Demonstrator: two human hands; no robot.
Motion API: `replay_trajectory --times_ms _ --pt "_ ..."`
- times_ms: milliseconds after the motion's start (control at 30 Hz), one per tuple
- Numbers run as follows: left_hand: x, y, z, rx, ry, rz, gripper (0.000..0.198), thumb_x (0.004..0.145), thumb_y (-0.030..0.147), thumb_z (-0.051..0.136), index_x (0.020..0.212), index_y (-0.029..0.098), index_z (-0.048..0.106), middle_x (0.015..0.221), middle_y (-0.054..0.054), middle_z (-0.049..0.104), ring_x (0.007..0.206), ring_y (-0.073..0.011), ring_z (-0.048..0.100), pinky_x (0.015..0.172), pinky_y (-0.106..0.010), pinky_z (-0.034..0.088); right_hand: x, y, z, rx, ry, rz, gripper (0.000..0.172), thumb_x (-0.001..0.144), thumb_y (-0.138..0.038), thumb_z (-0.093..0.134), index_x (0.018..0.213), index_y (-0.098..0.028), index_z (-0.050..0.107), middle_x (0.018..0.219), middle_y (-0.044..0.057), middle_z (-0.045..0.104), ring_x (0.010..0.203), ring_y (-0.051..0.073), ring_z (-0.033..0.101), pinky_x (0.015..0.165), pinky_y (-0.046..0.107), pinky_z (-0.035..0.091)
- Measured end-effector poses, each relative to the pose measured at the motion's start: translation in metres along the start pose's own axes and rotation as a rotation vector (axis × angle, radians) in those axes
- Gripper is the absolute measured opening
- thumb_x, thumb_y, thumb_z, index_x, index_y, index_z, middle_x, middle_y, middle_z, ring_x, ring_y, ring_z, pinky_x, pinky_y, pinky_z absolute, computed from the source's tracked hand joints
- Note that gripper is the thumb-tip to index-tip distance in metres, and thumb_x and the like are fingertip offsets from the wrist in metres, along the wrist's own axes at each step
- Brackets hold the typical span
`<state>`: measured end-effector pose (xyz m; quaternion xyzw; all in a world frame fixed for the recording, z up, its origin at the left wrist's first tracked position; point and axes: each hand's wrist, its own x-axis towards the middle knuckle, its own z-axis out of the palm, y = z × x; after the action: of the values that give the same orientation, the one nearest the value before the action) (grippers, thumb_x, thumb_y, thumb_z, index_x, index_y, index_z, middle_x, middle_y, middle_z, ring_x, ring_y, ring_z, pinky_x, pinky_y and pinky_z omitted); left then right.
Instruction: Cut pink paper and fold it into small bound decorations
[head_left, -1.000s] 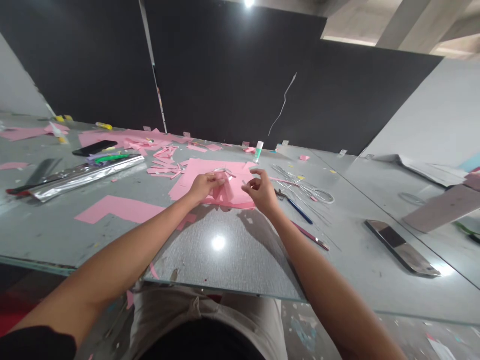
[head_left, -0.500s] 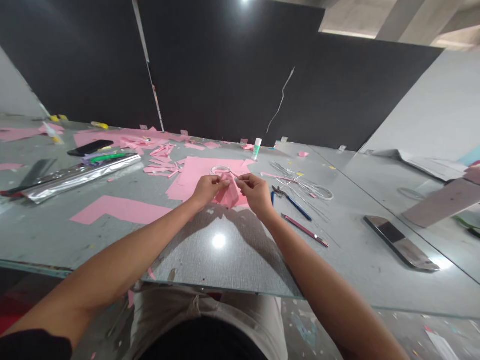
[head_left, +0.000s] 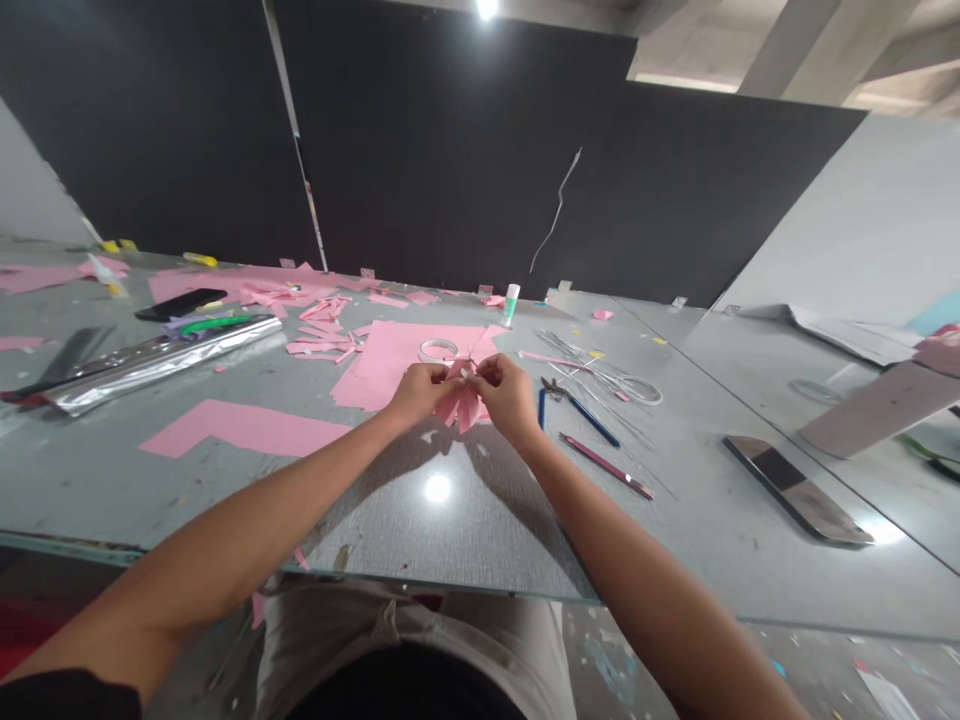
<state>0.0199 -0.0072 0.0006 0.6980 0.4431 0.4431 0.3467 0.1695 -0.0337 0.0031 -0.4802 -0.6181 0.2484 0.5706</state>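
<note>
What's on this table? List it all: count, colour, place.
Paper sheet: one, pink, centre
Folded paper: one, pink, in the hands
L-shaped paper: one, pink, left of centre
Paper scraps: many, pink, beyond the sheet
Tape roll: one, white, on the sheet
Glue stick: one, white and green, far side
Foil roll: one, silver, left
Phone: one, black, behind the foil
Slim tool: one, blue, right
Left hand: one, bare, pinching the folded paper
Right hand: one, bare, pinching the folded paper

Just two hands here, a left hand (head_left: 420, 392) and a right hand (head_left: 510, 395), on one gathered piece of pink paper (head_left: 463, 402). Nearby I count one tape roll (head_left: 439, 350), one glue stick (head_left: 511, 304), one phone (head_left: 180, 304), one foil roll (head_left: 161, 365), one pair of blue-handled pliers (head_left: 589, 418) and one pink craft knife (head_left: 606, 466).
</note>
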Motion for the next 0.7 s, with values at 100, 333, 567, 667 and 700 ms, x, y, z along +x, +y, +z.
replay_trajectory --times_ms 100,333,567,667,700 --pt "0.0004 0.0012 -0.0019 -0.003 -0.018 0.002 0.036 0.063 0.048 0.067 0.053 0.015 0.055 0.050 0.003 0.044 0.051 -0.0099 0.039 0.049 -0.024 0.025 -0.0013 -0.0021 -0.0004 -0.029 -0.002 -0.017 0.011 0.068 -0.028 0.059 0.071 -0.021 0.052 0.066 -0.001 0.061 0.060 0.014 0.055 0.060 0.028 0.042" --pt "-0.0007 0.0026 -0.0025 0.056 -0.012 0.006 0.038 0.065 0.048 0.064 0.052 0.014 0.053 0.048 0.004 0.041 0.051 -0.0092 0.037 0.049 -0.023 0.023 -0.0015 -0.0067 0.0003 0.031 -0.052 -0.021 0.011 0.068 -0.028 0.056 0.072 -0.020 0.050 0.067 -0.001 0.060 0.060 0.014 0.054 0.060 0.027 0.041" --pt "-0.0006 0.0023 -0.0021 0.107 -0.046 0.053 0.034 0.067 0.045 0.060 0.054 0.015 0.051 0.050 0.005 0.037 0.052 -0.0087 0.033 0.050 -0.023 0.021 0.0007 -0.0041 -0.0003 0.001 -0.054 0.007 0.012 0.067 -0.028 0.057 0.071 -0.021 0.049 0.063 -0.002 0.057 0.059 0.014 0.053 0.058 0.028 0.040" --pt "-0.0011 0.0028 -0.0023 0.108 -0.059 0.063 0.034 0.066 0.045 0.060 0.053 0.016 0.047 0.051 0.005 0.035 0.052 -0.0085 0.032 0.051 -0.023 0.022 0.0010 -0.0033 -0.0021 -0.013 -0.073 0.015 0.012 0.066 -0.029 0.058 0.070 -0.021 0.050 0.060 -0.003 0.056 0.058 0.014 0.053 0.058 0.028 0.039" --pt "-0.0012 0.0030 -0.0024 0.114 -0.065 0.068 0.035 0.066 0.045 0.060 0.053 0.016 0.046 0.051 0.006 0.034 0.052 -0.0084 0.032 0.051 -0.023 0.022 0.0011 -0.0034 -0.0027 -0.017 -0.079 0.018 0.013 0.066 -0.029 0.059 0.069 -0.021 0.050 0.060 -0.003 0.056 0.058 0.014 0.053 0.058 0.028 0.039"
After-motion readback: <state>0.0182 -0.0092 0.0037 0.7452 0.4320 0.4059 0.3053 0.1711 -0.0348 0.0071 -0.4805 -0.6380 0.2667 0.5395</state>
